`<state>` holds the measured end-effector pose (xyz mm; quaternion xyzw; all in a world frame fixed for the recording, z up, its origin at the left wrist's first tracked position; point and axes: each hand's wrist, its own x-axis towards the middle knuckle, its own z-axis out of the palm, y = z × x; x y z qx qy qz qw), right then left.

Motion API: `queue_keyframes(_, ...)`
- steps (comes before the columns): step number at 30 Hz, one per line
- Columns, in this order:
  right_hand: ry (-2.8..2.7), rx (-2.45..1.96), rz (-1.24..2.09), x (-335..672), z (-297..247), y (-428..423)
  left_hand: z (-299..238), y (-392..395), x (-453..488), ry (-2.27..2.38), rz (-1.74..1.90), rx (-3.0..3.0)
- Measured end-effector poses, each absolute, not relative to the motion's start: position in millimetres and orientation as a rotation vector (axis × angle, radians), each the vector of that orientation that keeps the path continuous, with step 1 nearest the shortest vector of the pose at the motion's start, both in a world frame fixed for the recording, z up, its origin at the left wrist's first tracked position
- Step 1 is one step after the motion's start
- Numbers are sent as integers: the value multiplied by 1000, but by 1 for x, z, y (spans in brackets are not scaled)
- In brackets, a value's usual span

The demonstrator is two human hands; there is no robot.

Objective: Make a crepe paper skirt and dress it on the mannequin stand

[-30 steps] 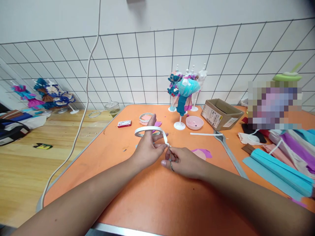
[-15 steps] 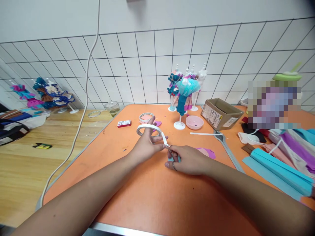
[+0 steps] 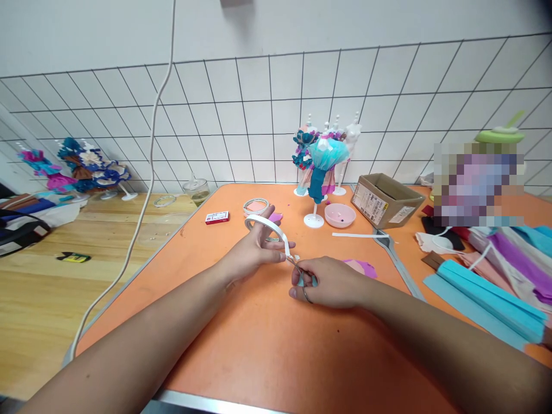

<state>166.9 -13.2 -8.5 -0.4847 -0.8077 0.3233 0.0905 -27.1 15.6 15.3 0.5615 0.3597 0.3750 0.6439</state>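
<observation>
A roll of white tape (image 3: 269, 222) hangs round the fingers of my left hand (image 3: 254, 247), and the loose end of the tape runs down to my thumb. My right hand (image 3: 330, 282) is closed round small scissors (image 3: 297, 265) with light blue handles. The scissor blades touch the tape's end or lie right beside it. A small white scrap (image 3: 296, 257) shows just past the blades. Beyond my left hand, a second tape roll (image 3: 256, 207) lies on the orange table (image 3: 241, 345).
Mini dress forms (image 3: 318, 172) in crepe paper stand at the back. Near them are a pink bowl (image 3: 340, 215), a cardboard box (image 3: 386, 201) and a white strip (image 3: 360, 235). Blue paper (image 3: 487, 299) lies right; a red-and-white box (image 3: 217, 218) lies left.
The tape roll has tilted and shifted slightly right in my left hand. A small white piece now shows apart from the tape's end, by the scissors.
</observation>
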Motion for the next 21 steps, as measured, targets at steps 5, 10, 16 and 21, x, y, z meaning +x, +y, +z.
queue_keyframes(5,-2317,-1527,789,166,-15,-11,19,17,-30,822,838,1181)
queue_keyframes(10,-2231,-1452,1054,168,-17,-7,21,21,-32,848,950,1185)
queue_keyframes(16,-1943,-531,2327,179,-7,-6,17,25,-34,857,1040,1333)
queue_keyframes(21,-1803,-746,2070,174,1,-11,16,19,-29,891,1004,1468)
